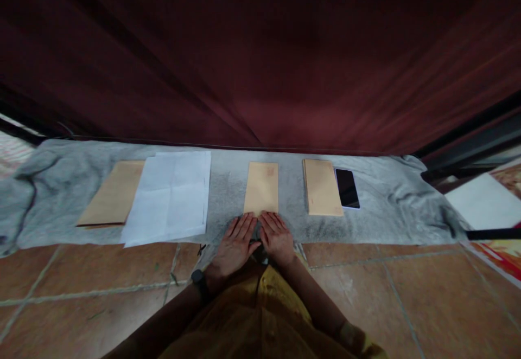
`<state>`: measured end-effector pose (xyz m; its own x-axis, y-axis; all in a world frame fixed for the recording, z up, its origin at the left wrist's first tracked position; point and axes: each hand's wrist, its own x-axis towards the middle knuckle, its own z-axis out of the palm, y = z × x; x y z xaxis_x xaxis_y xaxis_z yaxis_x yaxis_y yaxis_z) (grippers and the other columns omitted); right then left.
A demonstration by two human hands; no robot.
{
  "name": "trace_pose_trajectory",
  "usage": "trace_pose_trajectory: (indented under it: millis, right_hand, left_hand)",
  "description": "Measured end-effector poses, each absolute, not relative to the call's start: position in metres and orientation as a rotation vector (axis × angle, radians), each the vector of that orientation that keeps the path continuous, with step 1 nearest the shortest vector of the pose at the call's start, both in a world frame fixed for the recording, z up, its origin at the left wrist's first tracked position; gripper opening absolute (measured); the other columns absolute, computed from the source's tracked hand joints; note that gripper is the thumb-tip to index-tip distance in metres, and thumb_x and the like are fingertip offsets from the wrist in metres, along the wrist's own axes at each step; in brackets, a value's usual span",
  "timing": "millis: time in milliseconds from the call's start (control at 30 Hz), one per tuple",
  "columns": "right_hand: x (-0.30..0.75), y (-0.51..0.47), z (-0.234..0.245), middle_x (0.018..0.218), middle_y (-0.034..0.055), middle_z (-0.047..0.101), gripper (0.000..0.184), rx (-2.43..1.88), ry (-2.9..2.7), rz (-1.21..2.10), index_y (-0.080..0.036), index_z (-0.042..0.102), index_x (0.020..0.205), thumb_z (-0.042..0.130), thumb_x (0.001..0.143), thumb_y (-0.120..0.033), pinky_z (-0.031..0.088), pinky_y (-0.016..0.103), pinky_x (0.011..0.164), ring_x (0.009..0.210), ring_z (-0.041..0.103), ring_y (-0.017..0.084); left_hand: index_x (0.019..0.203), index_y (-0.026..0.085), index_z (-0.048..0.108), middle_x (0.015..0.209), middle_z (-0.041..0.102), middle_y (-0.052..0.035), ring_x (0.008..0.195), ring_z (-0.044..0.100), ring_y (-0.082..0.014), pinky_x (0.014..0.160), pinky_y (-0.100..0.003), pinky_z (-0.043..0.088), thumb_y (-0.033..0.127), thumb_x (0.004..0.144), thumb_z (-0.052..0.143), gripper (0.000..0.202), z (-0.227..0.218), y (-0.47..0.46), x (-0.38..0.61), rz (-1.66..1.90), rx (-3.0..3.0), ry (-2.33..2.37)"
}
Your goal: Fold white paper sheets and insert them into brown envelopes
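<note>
A single tan paper envelope (261, 185) lies flat on the grey cloth in front of me, with small faint print near its top right corner. My left hand (235, 242) rests palm down on the envelope's near edge, fingers stretched out and pointing forward. Beside it, my right hand (277, 239) lies flat on the same edge, its fingers also extended. The two hands almost meet at the thumbs. Their palms are hidden from view.
Left of the envelope lie white paper sheets (171, 196), partly over a stack of brown envelopes (112, 193). At right are a pile of tan envelopes (323, 188) and a phone (347, 188). A grey cloth (382, 207) covers the surface; a dark red curtain (260, 77) hangs behind.
</note>
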<state>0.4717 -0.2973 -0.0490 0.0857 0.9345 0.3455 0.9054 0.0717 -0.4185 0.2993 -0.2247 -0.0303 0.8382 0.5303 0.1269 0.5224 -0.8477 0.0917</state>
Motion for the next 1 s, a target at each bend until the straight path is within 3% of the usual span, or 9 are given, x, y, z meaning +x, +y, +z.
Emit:
trace_pose_trajectory:
  millis: [400,667,800,1000]
  right_hand:
    - [0.485,-0.322,-0.049,0.150,0.0129,0.056,0.051,-1.914,-1.739,0.016,-0.015,0.047,0.152,0.044,0.101,-0.018,0.033,0.050,0.123,0.140,0.050,0.026]
    - [0.496,-0.331,-0.046,0.145,0.0123,0.061,0.047,-1.959,-1.719,-0.030,-0.016,0.051,0.149,0.042,0.103,-0.018,0.035,0.048,0.121,0.138,0.052,0.025]
    - [0.493,-0.330,-0.042,0.149,0.0153,0.057,0.047,-1.969,-1.723,-0.057,-0.012,0.051,0.148,0.041,0.102,-0.018,0.035,0.052,0.121,0.141,0.049,0.028]
    - [0.473,-0.320,-0.039,0.154,0.0166,0.050,0.054,-1.869,-1.866,0.044,-0.011,0.037,0.157,0.038,0.104,-0.021,0.035,0.051,0.122,0.147,0.041,0.025]
  left_hand:
    - [0.153,0.015,0.046,0.159,0.043,-0.0143,0.150,0.038,-0.0282,0.125,-0.049,0.031,0.044,0.101,0.046,0.059,-0.028,-0.225,0.299,0.276,2.894,0.911]
    - [0.151,0.013,0.048,0.159,0.044,-0.0169,0.151,0.035,-0.0304,0.126,-0.052,0.027,0.044,0.101,0.048,0.059,-0.026,-0.226,0.307,0.267,2.896,0.902]
    - [0.154,0.012,0.041,0.162,0.040,-0.0159,0.153,0.030,-0.0280,0.127,-0.048,0.027,0.042,0.100,0.049,0.063,-0.030,-0.229,0.317,0.273,2.888,0.790]
    - [0.154,0.005,0.040,0.162,0.039,-0.0181,0.155,0.027,-0.0267,0.127,-0.043,0.026,0.029,0.098,0.045,0.060,-0.038,-0.226,0.321,0.217,2.896,0.725]
